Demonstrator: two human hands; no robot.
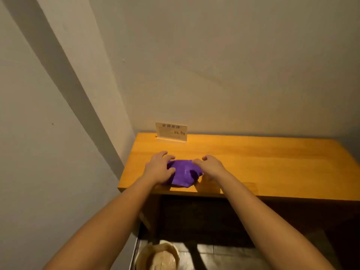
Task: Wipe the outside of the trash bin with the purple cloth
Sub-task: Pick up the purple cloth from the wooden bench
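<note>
A crumpled purple cloth [183,173] lies near the front left of a wooden table [253,164]. My left hand [158,168] rests on the cloth's left side with fingers curled over it. On the cloth's right side, my right hand [211,165] touches it with bent fingers. Whether either hand truly grips the cloth is hard to tell. The round, light-coloured trash bin [157,256] stands on the floor below the table's front left corner, seen from above with pale contents inside.
A small card sign in a wooden stand [171,132] sits at the table's back edge against the wall. Walls close in on the left and behind. Dark space lies under the table, and tiled floor [233,256] shows beside the bin.
</note>
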